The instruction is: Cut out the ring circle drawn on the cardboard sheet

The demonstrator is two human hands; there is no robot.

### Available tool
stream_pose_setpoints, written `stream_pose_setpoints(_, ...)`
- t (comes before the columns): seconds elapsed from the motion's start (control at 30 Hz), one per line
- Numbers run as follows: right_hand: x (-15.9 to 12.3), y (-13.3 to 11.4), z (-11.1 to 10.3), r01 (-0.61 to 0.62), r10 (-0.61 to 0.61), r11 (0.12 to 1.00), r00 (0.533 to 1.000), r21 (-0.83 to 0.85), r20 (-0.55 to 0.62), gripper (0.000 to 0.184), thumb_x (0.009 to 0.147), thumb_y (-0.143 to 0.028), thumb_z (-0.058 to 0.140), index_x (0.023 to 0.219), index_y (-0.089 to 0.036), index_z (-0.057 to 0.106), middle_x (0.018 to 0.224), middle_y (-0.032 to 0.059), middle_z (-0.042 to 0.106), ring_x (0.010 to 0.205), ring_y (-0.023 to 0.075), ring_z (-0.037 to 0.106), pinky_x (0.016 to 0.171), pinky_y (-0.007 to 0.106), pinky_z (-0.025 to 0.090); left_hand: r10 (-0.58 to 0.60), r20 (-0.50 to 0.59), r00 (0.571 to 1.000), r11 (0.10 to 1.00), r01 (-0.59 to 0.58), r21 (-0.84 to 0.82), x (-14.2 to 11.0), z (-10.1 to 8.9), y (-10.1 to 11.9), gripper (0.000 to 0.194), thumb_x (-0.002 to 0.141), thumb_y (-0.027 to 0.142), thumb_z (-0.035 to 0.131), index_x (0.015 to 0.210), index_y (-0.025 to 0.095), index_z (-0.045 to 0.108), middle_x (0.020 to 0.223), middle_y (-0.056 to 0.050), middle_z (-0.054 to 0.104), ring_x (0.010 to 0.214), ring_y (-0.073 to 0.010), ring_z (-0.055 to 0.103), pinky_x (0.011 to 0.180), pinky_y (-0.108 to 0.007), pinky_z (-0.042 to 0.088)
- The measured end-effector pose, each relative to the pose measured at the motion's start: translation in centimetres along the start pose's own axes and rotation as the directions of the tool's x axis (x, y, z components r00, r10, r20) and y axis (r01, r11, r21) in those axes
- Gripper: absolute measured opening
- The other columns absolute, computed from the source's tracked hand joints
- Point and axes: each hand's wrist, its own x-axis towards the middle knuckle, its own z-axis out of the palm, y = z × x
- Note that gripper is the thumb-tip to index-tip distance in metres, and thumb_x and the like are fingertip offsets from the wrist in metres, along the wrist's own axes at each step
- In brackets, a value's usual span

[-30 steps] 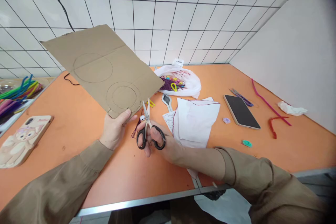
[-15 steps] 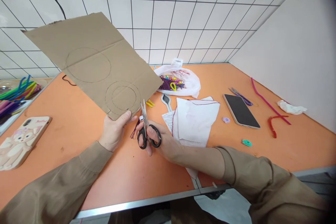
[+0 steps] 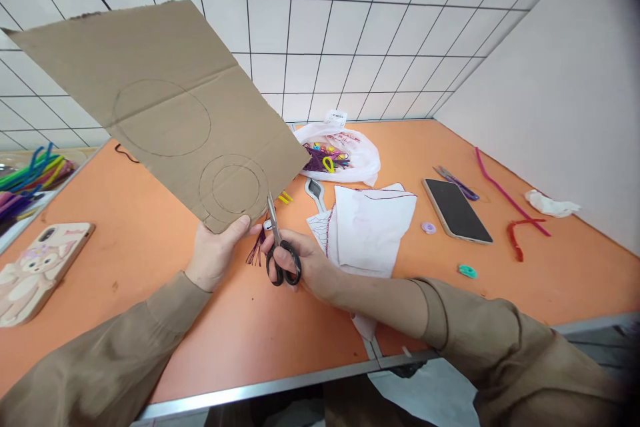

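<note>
My left hand grips the near corner of a brown cardboard sheet and holds it tilted up above the orange table. Two sets of pencilled circles are drawn on the sheet, a large one and a smaller double ring. My right hand is closed through the black handles of a pair of scissors. The blades point up and meet the cardboard's lower edge beside the double ring.
A white cloth lies right of my hands, a white bag of coloured bits behind it. A dark phone, small scissors and red pipe cleaners lie at the right. A cartoon-cased phone and a tray of pipe cleaners sit at the left.
My left hand has raised and tilted the cardboard up and to the left. The scissor handles have closed together and the blades have come up to the sheet's lower edge.
</note>
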Motion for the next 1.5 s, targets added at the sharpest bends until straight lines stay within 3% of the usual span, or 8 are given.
stream_pose_setpoints(0.27,0.0,-0.2,0.1,-0.009,0.009,1.000,1.000,-0.029,0.001,0.045,0.078,-0.061,0.063,0.089,-0.019,0.049,0.058,-0.0035,0.058,0.046,0.0075,0.043,0.037,0.018,0.029,-0.003,0.014,1.000,1.000,0.003,-0.013,0.0,-0.1,-0.2,0.048,0.069,0.031,0.083,0.113,0.018,0.068,0.106,-0.008,0.071,0.095,-0.0233,0.067,0.076,-0.035,0.061)
stream_pose_setpoints(0.63,0.0,0.2,-0.1,0.033,-0.032,0.998,0.999,0.060,-0.010,0.045,0.081,-0.061,0.060,0.092,-0.018,0.052,0.057,-0.0039,0.057,0.041,0.0064,0.038,0.038,0.020,0.026,-0.060,-0.057,0.997,0.991,0.053,-0.119,-1.0,1.2,-0.1,0.041,0.067,0.028,0.082,0.107,0.027,0.070,0.111,-0.004,0.071,0.107,-0.0261,0.065,0.080,-0.035,0.060)
stream_pose_setpoints(0.9,0.1,0.1,-0.1,0.025,-0.022,0.993,0.999,0.112,-0.032,0.042,0.081,-0.058,0.061,0.090,-0.017,0.054,0.054,-0.0049,0.052,0.046,0.0074,0.039,0.040,0.020,0.022,-0.025,-0.058,0.998,0.992,0.017,-0.128,-0.2,0.4,-0.6,0.049,0.067,0.027,0.083,0.113,0.026,0.067,0.118,-0.005,0.070,0.112,-0.0263,0.064,0.076,-0.031,0.060)
stream_pose_setpoints(1.3,-0.1,0.0,0.2,0.045,-0.045,0.999,0.998,0.010,0.036,0.039,0.085,-0.057,0.055,0.094,-0.019,0.050,0.060,-0.0049,0.057,0.042,0.0090,0.052,0.041,0.021,0.030,-0.087,-0.063,0.994,0.986,0.077,-0.148,-0.5,0.9,0.0,0.047,0.066,0.028,0.084,0.110,0.023,0.067,0.113,-0.006,0.072,0.098,-0.0233,0.069,0.073,-0.030,0.061)
stream_pose_setpoints(1.5,-0.4,-0.5,0.6,-0.029,0.028,1.000,0.996,0.005,0.089,0.046,0.075,-0.056,0.069,0.093,-0.019,0.048,0.072,0.0000,0.065,0.051,0.0097,0.055,0.044,0.021,0.038,-0.031,-0.085,0.996,0.987,0.017,-0.158,0.2,0.7,-0.2,0.046,0.069,0.025,0.082,0.112,0.025,0.066,0.118,-0.004,0.070,0.112,-0.0245,0.064,0.081,-0.031,0.059)
